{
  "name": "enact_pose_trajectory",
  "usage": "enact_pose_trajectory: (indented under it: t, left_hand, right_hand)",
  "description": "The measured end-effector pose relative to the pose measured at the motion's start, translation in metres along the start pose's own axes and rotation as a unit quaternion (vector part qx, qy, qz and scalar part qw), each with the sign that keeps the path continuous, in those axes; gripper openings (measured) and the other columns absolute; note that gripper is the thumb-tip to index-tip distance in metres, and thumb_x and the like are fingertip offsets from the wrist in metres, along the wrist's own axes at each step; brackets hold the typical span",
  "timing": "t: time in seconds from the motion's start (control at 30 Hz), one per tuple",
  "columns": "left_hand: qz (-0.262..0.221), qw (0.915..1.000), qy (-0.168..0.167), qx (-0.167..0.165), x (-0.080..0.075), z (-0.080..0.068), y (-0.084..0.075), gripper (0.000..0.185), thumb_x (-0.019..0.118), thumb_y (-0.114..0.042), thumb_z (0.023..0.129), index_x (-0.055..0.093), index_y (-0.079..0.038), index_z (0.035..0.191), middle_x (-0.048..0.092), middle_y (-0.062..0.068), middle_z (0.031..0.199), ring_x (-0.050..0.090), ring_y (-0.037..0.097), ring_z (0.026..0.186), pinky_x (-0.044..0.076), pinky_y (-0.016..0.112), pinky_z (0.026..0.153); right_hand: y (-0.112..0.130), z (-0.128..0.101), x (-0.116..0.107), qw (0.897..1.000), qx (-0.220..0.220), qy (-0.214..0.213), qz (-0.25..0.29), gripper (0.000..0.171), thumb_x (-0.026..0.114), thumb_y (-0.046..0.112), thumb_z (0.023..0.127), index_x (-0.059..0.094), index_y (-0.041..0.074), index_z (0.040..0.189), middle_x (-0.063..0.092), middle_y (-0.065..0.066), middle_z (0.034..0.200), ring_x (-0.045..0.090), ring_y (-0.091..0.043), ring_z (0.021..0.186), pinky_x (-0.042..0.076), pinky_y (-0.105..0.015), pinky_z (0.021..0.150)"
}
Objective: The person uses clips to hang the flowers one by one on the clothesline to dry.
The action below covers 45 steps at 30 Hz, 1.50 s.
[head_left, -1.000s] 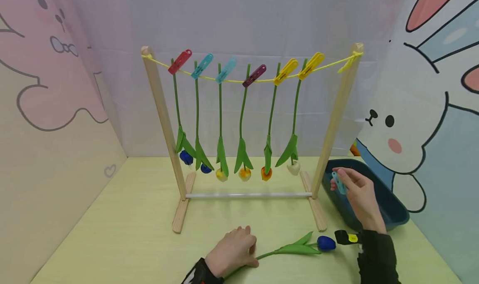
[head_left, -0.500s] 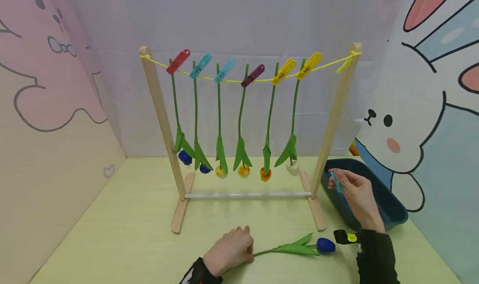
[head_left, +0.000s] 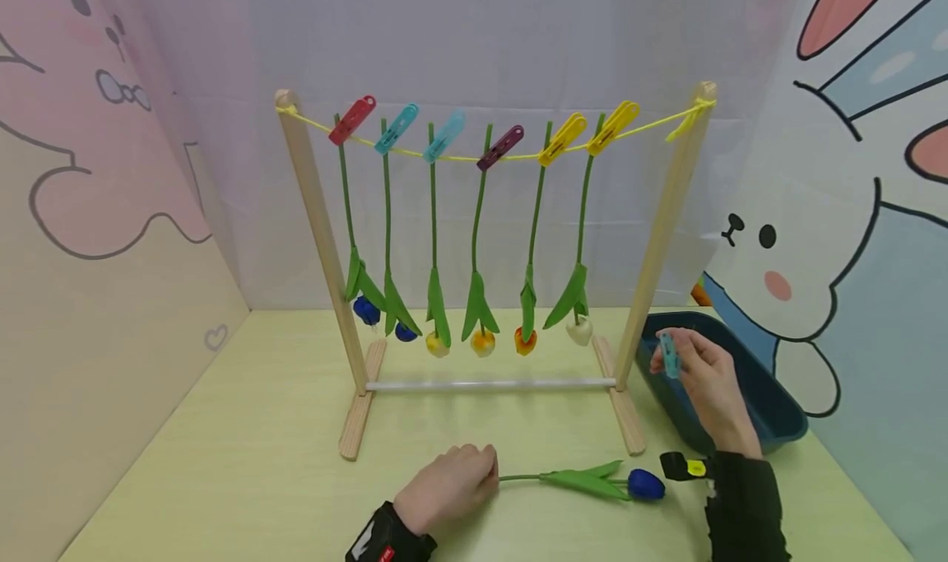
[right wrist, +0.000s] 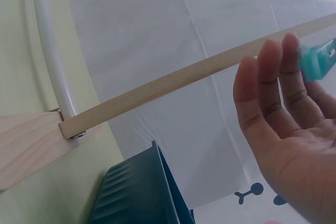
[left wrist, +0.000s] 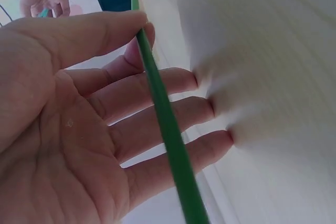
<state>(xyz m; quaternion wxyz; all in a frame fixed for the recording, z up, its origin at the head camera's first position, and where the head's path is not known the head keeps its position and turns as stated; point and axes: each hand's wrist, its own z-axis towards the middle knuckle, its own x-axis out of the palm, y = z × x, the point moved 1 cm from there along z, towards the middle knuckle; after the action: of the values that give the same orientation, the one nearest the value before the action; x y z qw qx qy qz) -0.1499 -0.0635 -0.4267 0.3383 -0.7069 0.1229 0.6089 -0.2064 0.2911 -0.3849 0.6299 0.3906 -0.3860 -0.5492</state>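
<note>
On the table lies an artificial blue tulip, its bloom toward the right and its stem running left. My left hand pinches that stem between thumb and index finger; the left wrist view shows the other fingers touching the tabletop. My right hand holds a light-blue clothespin above the near-left part of the dark bin. In the right wrist view the clothespin is at the fingers, partly cut off by the edge. Several tulips hang bloom-down from a yellow string, each held by a clothespin such as the purple clothespin.
A wooden frame with a right post and a white lower bar stands mid-table, its feet reaching forward. The dark bin sits right of it. Cartoon-printed walls border the table on both sides.
My left hand has shifted slightly left and now pinches the stem; the stem lies straighter and a little higher in view. My right hand has turned the clothespin slightly, staying near the same spot.
</note>
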Motion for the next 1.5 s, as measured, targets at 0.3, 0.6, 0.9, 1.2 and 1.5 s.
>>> enact_pose_trajectory:
  t: [0.3,0.6,0.9,1.2,1.5]
  left_hand:
    - [-0.011,0.9992,-0.036,-0.010,-0.001,0.002,0.004,0.008,0.060,-0.012,0.101,0.056,-0.015,0.094,0.056,-0.005,0.073,0.048,0.003,0.063,0.039,0.020,0.056]
    - [-0.032,0.9966,-0.075,0.009,-0.001,0.005,0.008,0.008,0.060,-0.010,0.101,0.056,-0.014,0.094,0.055,-0.008,0.073,0.044,0.000,0.064,0.039,0.016,0.056]
    - [-0.065,0.9907,-0.118,0.017,-0.009,0.011,0.006,0.005,0.065,-0.008,0.098,0.068,-0.012,0.098,0.067,-0.004,0.087,0.059,0.002,0.077,0.050,0.017,0.069]
    - [-0.048,0.9751,-0.213,0.040,-0.021,0.007,0.008,0.013,0.071,-0.009,0.093,0.076,-0.012,0.105,0.064,-0.004,0.090,0.057,0.008,0.084,0.050,0.021,0.075]
    - [0.014,0.9307,-0.358,0.071,-0.043,0.001,0.017,0.013,0.084,-0.006,0.077,0.077,-0.015,0.084,0.040,-0.004,0.081,0.034,0.008,0.080,0.033,0.015,0.066]
  right_hand:
    - [0.000,0.000,0.001,1.000,-0.004,-0.019,0.001,0.025,0.044,0.020,0.109,0.067,0.010,0.116,0.067,0.003,0.087,0.063,-0.010,0.080,0.056,-0.019,0.077]
    - [0.001,0.001,0.001,1.000,0.000,-0.028,-0.005,0.024,0.046,0.020,0.108,0.066,0.010,0.116,0.067,0.004,0.087,0.063,-0.011,0.080,0.056,-0.019,0.077]
    - [0.002,0.000,0.001,1.000,0.002,-0.029,-0.002,0.024,0.046,0.020,0.108,0.066,0.011,0.117,0.067,0.004,0.088,0.063,-0.011,0.079,0.055,-0.019,0.077]
    - [0.004,0.000,0.002,1.000,0.004,-0.030,0.006,0.024,0.045,0.021,0.108,0.065,0.011,0.118,0.068,0.004,0.089,0.063,-0.010,0.082,0.055,-0.018,0.078]
    - [0.003,0.000,0.001,1.000,0.005,-0.030,0.006,0.024,0.046,0.021,0.108,0.065,0.011,0.118,0.068,0.004,0.090,0.063,-0.010,0.083,0.056,-0.018,0.078]
